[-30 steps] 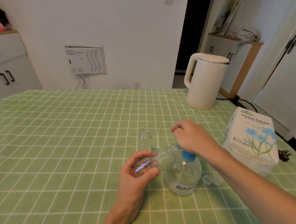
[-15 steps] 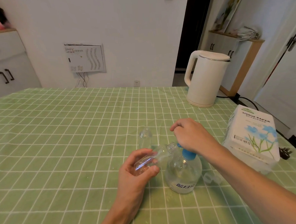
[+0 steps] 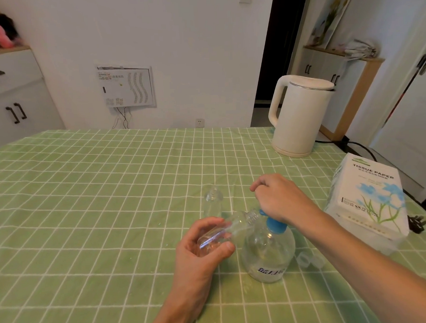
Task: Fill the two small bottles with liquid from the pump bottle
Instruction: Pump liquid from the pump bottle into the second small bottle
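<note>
Pump bottle (image 3: 267, 254) stands upright on the counter (image 3: 86, 217), part full. Left hand (image 3: 201, 246) wraps fingers and thumb round the base of one small bottle (image 3: 235, 228), tilted so its open neck meets the blue spout, presumably to catch the discharge. Right hand (image 3: 280, 197) is curled over the pump head, probably bearing down on it. Second small bottle (image 3: 213, 202) stands uncapped just behind-left of the pump bottle, apparently awaiting its turn. Fill levels: cannot tell.
</note>
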The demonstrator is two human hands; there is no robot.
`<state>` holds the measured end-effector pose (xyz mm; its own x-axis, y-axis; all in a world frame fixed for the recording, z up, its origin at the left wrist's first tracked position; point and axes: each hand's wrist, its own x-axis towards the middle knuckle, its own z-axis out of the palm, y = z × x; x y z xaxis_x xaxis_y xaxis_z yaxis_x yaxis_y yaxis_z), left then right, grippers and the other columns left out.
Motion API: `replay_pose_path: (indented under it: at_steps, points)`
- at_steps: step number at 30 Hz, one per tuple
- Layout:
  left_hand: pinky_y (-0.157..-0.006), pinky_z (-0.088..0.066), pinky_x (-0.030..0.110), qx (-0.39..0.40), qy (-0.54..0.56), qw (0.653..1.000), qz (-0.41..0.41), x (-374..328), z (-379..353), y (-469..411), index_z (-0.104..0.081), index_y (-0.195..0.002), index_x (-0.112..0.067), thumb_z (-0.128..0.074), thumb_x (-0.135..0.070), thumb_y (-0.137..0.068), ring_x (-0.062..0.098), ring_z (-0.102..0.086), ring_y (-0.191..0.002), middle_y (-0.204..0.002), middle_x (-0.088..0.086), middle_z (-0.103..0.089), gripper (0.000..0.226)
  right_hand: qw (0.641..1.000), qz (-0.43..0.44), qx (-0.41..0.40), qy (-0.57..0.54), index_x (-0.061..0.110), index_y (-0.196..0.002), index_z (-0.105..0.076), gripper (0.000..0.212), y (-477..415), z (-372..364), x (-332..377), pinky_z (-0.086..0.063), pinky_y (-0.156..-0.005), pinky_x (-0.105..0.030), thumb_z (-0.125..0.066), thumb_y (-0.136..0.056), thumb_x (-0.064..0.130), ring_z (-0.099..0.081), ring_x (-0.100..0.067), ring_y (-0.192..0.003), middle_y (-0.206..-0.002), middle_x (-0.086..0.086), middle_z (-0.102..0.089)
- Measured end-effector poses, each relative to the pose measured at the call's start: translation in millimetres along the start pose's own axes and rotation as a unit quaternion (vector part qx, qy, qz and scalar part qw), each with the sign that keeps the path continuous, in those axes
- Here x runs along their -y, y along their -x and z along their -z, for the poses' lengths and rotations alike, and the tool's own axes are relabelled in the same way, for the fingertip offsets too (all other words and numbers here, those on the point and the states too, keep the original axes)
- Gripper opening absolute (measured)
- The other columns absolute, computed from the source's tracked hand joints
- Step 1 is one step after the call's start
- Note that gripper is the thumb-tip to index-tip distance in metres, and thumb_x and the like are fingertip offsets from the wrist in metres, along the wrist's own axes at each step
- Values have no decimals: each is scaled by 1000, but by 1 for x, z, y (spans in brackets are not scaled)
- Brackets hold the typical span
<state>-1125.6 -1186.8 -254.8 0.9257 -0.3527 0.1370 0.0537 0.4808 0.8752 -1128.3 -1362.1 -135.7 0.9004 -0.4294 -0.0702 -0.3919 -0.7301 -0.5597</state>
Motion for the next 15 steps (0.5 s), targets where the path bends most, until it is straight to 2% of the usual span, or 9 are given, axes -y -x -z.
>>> replay_pose_path:
  at_steps: [2,5,6,8,10,13,15]
  points:
    - [-84,-59,27,-2,-3,1000,1,0,0,0,-77,-104,-19,-103,-35,-48,24,-75,-99,-112,7,-77,64,1000,4,-8,3,13,-111,-67,34,1,1,0,-51,-69,-32,-38,-93,15,-65,-17,-80,-89,-1,-67]
    - [-82,-59,26,-3,-5,1000,1,0,-1,1,-77,-103,-20,-102,-35,-48,21,-75,-96,-110,5,-78,62,1000,11,-15,1,16,-109,-66,31,0,6,3,-47,-57,-28,-38,-94,15,-61,-3,-64,-85,2,-65]
    - [-82,-59,26,-3,-8,1000,2,0,-1,1,-77,-104,-20,-102,-32,-50,21,-75,-96,-110,4,-78,61,1000,16,-20,8,16,-109,-66,31,0,7,4,-48,-57,-29,-38,-94,15,-62,-5,-64,-84,1,-66]
    - [-82,-59,27,-6,-14,1000,1,1,0,1,-77,-104,-20,-99,-24,-54,23,-74,-97,-111,5,-77,55,999,26,-31,22,11,-111,-67,34,0,8,5,-54,-69,-37,-39,-92,14,-66,-16,-74,-87,-7,-70]
    - [-82,-59,27,-8,-13,1000,-1,1,0,1,-77,-103,-20,-94,-18,-56,23,-74,-97,-111,6,-77,50,999,19,-27,13,4,-115,-67,37,0,7,6,-54,-68,-37,-39,-91,13,-64,-14,-69,-95,-15,-71]
    - [-83,-59,28,-9,-7,1000,-6,1,0,0,-77,-101,-20,-91,-15,-56,24,-74,-96,-110,8,-77,47,1000,5,-12,3,10,-113,-67,36,0,4,3,-46,-60,-31,-38,-92,14,-62,-9,-66,-85,-7,-69]
    - [-84,-58,27,-9,-6,1000,-7,1,0,0,-77,-101,-20,-90,-15,-57,25,-74,-97,-111,9,-77,47,1000,0,-4,7,11,-112,-67,36,2,3,3,-53,-69,-35,-37,-92,15,-68,-18,-79,-81,1,-66]
